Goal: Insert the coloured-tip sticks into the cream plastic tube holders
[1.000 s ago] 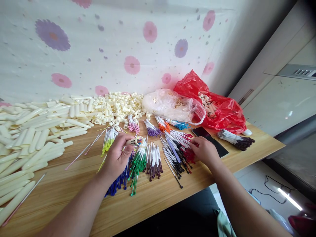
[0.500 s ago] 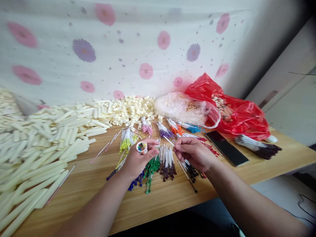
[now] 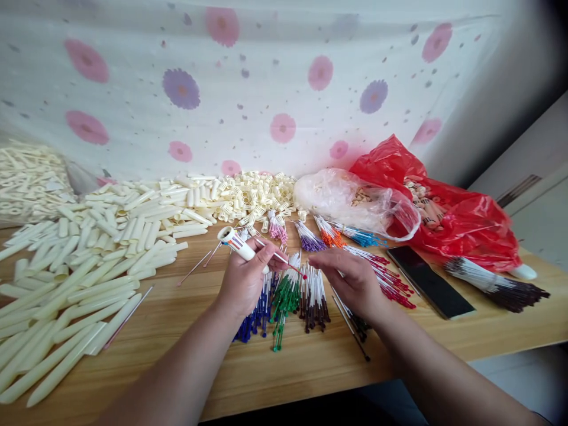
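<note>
My left hand (image 3: 243,279) is closed around a white multicolour pen barrel (image 3: 237,244) with coloured sliders near its top, tilted up to the left. A thin white ink refill with a red end (image 3: 290,266) also sits at the left thumb and fingers, pointing toward my right hand. My right hand (image 3: 350,277) is beside the red end with its fingers loosely apart and nothing visible in them. Below the hands lie bundles of refills with blue ends (image 3: 254,322), green ends (image 3: 284,296) and brown ends (image 3: 314,302). Red-ended refills (image 3: 390,281) fan out at the right.
Cream pen tubes (image 3: 110,254) are heaped at the left, with short slotted parts (image 3: 261,192) behind. A clear bag (image 3: 328,192) and a red bag (image 3: 470,219) of small parts stand back right. A black phone (image 3: 428,281) lies near a dark-tipped bundle (image 3: 497,284).
The pen barrel has turned from facing me to leaning left. A refill end was in my right fingers; now a red-ended refill is at my left fingers and the right fingers have loosened.
</note>
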### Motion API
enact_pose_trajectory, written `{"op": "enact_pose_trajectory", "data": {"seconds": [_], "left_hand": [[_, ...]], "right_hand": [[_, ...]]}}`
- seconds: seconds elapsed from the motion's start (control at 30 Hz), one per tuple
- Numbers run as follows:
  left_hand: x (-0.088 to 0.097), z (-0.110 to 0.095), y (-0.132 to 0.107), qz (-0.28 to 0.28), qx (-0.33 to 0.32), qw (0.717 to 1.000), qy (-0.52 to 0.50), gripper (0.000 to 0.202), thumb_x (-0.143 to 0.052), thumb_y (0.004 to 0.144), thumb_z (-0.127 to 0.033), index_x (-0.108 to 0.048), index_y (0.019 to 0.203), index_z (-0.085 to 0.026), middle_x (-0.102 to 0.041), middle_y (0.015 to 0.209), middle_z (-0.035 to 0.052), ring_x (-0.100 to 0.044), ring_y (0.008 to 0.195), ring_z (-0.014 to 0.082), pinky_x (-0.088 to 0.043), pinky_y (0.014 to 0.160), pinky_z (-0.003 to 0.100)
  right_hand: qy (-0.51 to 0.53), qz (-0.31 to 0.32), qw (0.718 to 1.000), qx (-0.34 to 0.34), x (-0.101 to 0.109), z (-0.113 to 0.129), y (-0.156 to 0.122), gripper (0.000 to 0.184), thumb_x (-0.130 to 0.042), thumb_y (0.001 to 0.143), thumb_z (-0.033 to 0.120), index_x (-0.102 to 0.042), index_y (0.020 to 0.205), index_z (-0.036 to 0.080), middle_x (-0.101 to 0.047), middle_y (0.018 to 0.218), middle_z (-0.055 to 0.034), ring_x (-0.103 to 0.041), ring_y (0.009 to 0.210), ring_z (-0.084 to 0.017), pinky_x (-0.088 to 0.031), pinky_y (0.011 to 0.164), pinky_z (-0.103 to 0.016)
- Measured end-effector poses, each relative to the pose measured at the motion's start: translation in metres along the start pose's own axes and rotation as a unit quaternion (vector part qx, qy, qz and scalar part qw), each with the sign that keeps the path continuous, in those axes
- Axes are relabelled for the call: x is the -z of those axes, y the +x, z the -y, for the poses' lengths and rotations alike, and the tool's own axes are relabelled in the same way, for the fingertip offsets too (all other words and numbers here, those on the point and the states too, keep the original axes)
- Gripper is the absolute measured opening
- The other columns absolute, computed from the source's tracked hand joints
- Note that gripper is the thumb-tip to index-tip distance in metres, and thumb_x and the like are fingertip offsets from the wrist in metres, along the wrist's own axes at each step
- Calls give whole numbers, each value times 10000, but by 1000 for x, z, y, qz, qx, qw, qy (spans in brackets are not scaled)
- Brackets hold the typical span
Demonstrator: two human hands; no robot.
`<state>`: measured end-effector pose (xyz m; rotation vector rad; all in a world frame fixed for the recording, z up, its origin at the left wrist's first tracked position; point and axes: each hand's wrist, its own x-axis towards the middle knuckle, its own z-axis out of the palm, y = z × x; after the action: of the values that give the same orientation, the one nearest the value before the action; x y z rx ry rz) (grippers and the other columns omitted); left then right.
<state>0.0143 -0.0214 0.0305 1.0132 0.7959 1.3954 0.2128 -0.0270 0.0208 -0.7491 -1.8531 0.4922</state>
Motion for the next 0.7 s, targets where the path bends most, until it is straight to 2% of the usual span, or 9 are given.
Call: {"op": "enact_pose_trajectory", "data": {"seconds": [0.07, 0.13, 0.23, 0.33, 0.43, 0.57, 0.63, 0.7], "left_hand": [[-2, 1, -1, 3, 12, 1000, -3, 210, -722, 729, -316, -603, 723, -144, -658, 648, 9, -629, 597, 138, -502, 580, 260], [-4, 2, -2, 12, 24, 1000, -8, 208, -716, 738, -318, -599, 721, -148, -651, 627, 5, -620, 575, 132, -494, 568, 250], [-5, 3, -5, 36, 36, 999, -19, 209, -705, 752, -323, -588, 711, -154, -637, 595, -3, -598, 539, 120, -474, 550, 235], [-1, 5, -5, 72, 27, 997, -1, 238, -677, 776, -378, -595, 729, -160, -632, 604, -2, -582, 539, 119, -456, 548, 235], [8, 9, -2, 87, -30, 990, 109, 279, -666, 776, -437, -619, 736, -165, -587, 560, -15, -529, 505, 114, -410, 512, 233], [14, 9, 3, 49, -126, 950, 281, 303, -695, 735, -466, -657, 705, -167, -620, 651, 16, -553, 608, 143, -417, 572, 255], [14, 7, 5, 46, -155, 937, 311, 311, -678, 746, -478, -656, 704, -171, -632, 692, 26, -573, 655, 159, -433, 615, 271], [13, 6, 6, 55, -172, 927, 330, 316, -650, 771, -483, -652, 712, -173, -623, 694, 27, -572, 657, 161, -436, 629, 279]], "right_hand": [[-64, 35, 990, 124, 3, 3, -2, 302, -538, 851, 72, -667, 1080, 223, -704, 960, -77, -655, 879, -156, -539, 752, -298], [-110, 70, 972, 196, 4, 6, -2, 343, -556, 839, 62, -637, 1135, 215, -696, 976, -86, -642, 904, -171, -541, 759, -312], [-159, 86, 949, 258, 3, 10, 0, 314, -567, 844, 100, -626, 1140, 186, -695, 982, -99, -634, 930, -198, -548, 762, -342], [-174, 64, 937, 296, 5, 18, 4, 270, -595, 826, 122, -640, 1083, 189, -706, 955, -91, -647, 907, -201, -566, 728, -332], [-141, 7, 950, 280, 12, 33, 13, 294, -596, 798, 108, -638, 1073, 202, -707, 939, -95, -672, 852, -206, -579, 692, -338], [-91, -114, 969, 200, 22, 58, 24, 295, -579, 803, 114, -641, 1059, 246, -711, 886, -65, -691, 800, -232, -582, 663, -381], [-80, -136, 971, 181, 23, 71, 26, 257, -576, 812, 133, -646, 1031, 249, -710, 846, -53, -691, 788, -238, -581, 654, -385], [-79, -122, 975, 166, 23, 81, 25, 236, -566, 818, 136, -640, 1012, 249, -706, 825, -52, -686, 776, -228, -580, 641, -368]]}}
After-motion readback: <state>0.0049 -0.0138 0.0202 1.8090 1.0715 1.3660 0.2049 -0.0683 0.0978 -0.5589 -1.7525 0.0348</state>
